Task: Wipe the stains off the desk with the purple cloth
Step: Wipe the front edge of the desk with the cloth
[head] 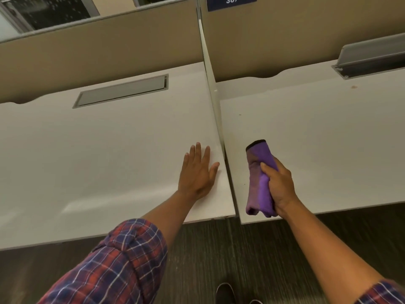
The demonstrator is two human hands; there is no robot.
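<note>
- While the right hand (pixel 279 185) grips the rolled cloth (pixel 258 170) over the desk's (pixel 328 145) near edge, wiping looks barely begun.
- Left hand (pixel 197 172) lies flat on the next desktop (pixel 87 150), holding nothing.
- Farther back, a brown stain (pixel 353 87) is left to wipe.

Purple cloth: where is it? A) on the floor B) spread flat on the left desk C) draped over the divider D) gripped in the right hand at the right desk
D: the right hand grips the bunched purple cloth above the right desk front edge.
</note>
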